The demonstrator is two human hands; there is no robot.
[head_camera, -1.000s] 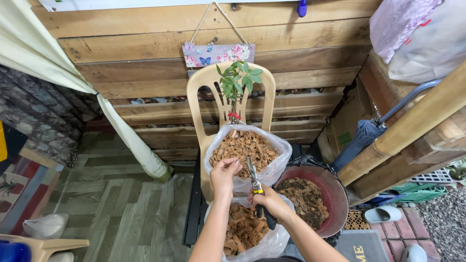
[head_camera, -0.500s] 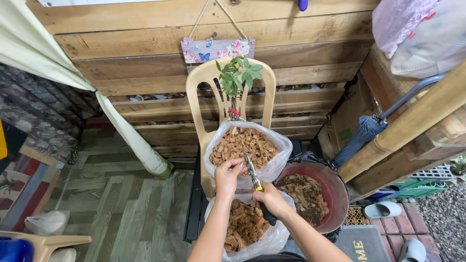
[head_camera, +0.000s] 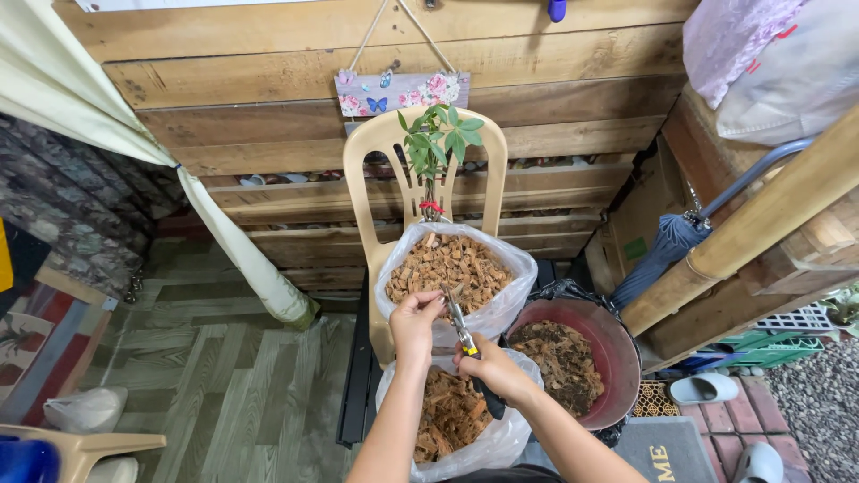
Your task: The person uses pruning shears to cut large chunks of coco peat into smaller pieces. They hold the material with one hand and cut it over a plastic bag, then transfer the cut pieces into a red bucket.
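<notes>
My right hand (head_camera: pixel 493 367) grips a pair of pruning shears (head_camera: pixel 461 329) with the blades pointing up and away. My left hand (head_camera: pixel 416 320) pinches a small brown chip at the blade tips. Both hands hover between two clear plastic bags of brown bark chips: the far bag (head_camera: pixel 452 268) rests on a beige plastic chair (head_camera: pixel 369 170), the near bag (head_camera: pixel 447 420) lies under my forearms. A small green plant (head_camera: pixel 433 143) stands behind the far bag on the chair.
A red basin (head_camera: pixel 617 358) of dark soil sits right of the bags. A wooden plank wall (head_camera: pixel 268 89) carries a hanging flowered sign (head_camera: pixel 403 92). A folded umbrella (head_camera: pixel 662 255) leans at right, a pale curtain (head_camera: pixel 224 233) hangs at left, slippers (head_camera: pixel 707 387) lie at lower right.
My hands stay at the shears between the bags with only slight shifts. The camera view has tilted down a little.
</notes>
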